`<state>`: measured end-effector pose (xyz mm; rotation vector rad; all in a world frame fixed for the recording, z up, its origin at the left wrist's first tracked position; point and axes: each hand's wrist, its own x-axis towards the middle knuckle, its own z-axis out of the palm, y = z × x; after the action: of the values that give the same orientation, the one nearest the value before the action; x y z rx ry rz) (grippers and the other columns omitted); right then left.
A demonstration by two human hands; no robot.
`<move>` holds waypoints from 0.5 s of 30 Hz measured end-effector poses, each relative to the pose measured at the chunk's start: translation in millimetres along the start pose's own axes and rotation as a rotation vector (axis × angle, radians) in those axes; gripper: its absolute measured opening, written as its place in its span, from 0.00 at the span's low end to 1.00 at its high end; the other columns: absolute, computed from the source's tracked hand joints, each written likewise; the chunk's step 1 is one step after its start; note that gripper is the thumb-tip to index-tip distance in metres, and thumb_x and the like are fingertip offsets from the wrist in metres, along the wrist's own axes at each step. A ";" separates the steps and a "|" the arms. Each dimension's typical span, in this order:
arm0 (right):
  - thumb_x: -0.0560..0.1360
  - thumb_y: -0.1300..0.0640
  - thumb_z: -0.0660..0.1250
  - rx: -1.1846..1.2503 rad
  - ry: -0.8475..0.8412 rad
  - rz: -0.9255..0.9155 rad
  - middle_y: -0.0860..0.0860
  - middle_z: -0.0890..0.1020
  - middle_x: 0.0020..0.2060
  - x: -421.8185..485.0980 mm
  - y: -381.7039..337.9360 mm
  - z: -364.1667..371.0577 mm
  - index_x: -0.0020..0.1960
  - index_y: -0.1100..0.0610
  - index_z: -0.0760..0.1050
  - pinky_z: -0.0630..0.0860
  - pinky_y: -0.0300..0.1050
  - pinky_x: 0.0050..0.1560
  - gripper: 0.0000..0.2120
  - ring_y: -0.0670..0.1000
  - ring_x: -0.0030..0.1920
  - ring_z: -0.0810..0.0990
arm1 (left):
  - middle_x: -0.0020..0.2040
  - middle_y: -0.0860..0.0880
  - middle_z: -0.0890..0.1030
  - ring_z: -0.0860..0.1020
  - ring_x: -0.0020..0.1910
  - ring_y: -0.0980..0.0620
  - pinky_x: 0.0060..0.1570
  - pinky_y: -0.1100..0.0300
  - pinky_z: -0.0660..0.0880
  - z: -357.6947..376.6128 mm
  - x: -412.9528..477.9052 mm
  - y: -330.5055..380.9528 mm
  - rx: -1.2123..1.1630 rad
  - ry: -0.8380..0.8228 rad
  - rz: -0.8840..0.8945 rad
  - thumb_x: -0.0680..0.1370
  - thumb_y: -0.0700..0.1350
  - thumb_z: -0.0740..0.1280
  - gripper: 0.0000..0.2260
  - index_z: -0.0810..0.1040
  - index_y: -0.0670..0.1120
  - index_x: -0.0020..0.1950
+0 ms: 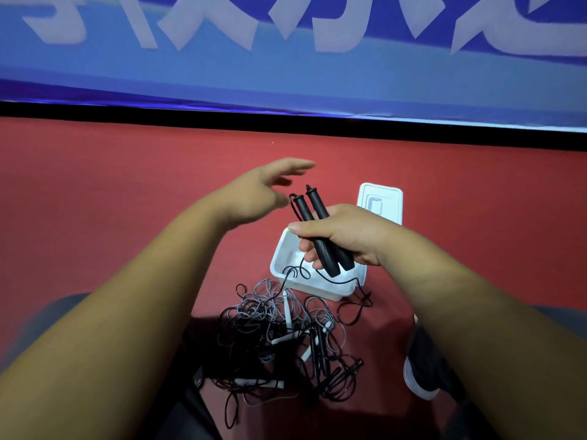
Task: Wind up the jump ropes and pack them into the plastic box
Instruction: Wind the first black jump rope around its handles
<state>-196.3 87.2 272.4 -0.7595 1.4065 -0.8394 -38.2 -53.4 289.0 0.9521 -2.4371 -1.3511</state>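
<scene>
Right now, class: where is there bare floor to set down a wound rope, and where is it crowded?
Free: red floor left of the box, and beyond the lid to the black strip. Crowded: the rope tangle this side of the box.

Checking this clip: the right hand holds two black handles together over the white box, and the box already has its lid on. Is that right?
Not quite. The box is open: its lid lies on the floor just beyond it, as the head view shows. The right hand does hold the two black handles together over the box.

Blurred left hand [262,192], banner lettering [203,25] cropped above, shoe [424,366] half hidden
</scene>
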 end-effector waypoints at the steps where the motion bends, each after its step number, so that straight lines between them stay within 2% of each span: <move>1: 0.77 0.53 0.79 -0.013 -0.006 0.000 0.57 0.86 0.41 -0.5 -0.7 -0.6 0.59 0.64 0.78 0.84 0.49 0.42 0.19 0.54 0.40 0.86 | 0.70 0.61 0.78 0.75 0.68 0.60 0.64 0.63 0.74 -0.7 -1.0 1.7 -0.017 -0.075 0.053 0.80 0.30 0.66 0.30 0.76 0.60 0.72; 3: 0.77 0.54 0.79 -0.035 -0.016 0.000 0.56 0.86 0.39 -1.4 -1.6 -1.9 0.56 0.63 0.79 0.84 0.49 0.41 0.16 0.54 0.39 0.86 | 0.65 0.58 0.82 0.78 0.66 0.60 0.65 0.63 0.75 2.4 1.3 0.2 -0.050 -0.123 0.122 0.80 0.29 0.67 0.23 0.81 0.53 0.67; 5: 0.77 0.53 0.79 -0.048 -0.026 0.011 0.56 0.86 0.39 -1.9 -2.2 -3.2 0.55 0.62 0.79 0.84 0.49 0.41 0.15 0.54 0.39 0.86 | 0.57 0.52 0.85 0.82 0.58 0.58 0.61 0.62 0.76 7.4 3.4 -0.9 -0.075 -0.077 0.134 0.81 0.31 0.67 0.14 0.83 0.46 0.60; 6: 0.77 0.53 0.79 -0.045 -0.029 0.018 0.56 0.85 0.39 -1.6 -2.1 -4.0 0.54 0.62 0.79 0.84 0.49 0.42 0.15 0.54 0.39 0.86 | 0.53 0.51 0.86 0.82 0.54 0.57 0.59 0.61 0.76 9.6 3.6 -1.5 -0.071 -0.044 0.130 0.82 0.32 0.67 0.12 0.83 0.46 0.57; 11: 0.78 0.54 0.77 0.044 -0.019 0.014 0.54 0.83 0.39 -1.0 -1.4 -7.3 0.57 0.60 0.78 0.85 0.53 0.45 0.14 0.53 0.40 0.85 | 0.47 0.41 0.85 0.82 0.48 0.48 0.61 0.46 0.82 16.4 4.8 6.4 -0.201 0.100 0.054 0.83 0.32 0.63 0.13 0.84 0.46 0.50; 15: 0.77 0.56 0.78 -0.004 0.084 -0.057 0.54 0.84 0.45 -4.7 -6.0 -5.7 0.61 0.59 0.78 0.86 0.52 0.42 0.16 0.53 0.40 0.87 | 0.46 0.37 0.84 0.83 0.46 0.45 0.57 0.43 0.83 15.5 5.0 11.5 -0.200 0.217 0.032 0.83 0.32 0.62 0.13 0.84 0.46 0.50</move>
<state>-202.3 88.3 279.7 -0.7780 1.4672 -0.9227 -54.2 -41.5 289.0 0.9503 -2.1053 -1.3716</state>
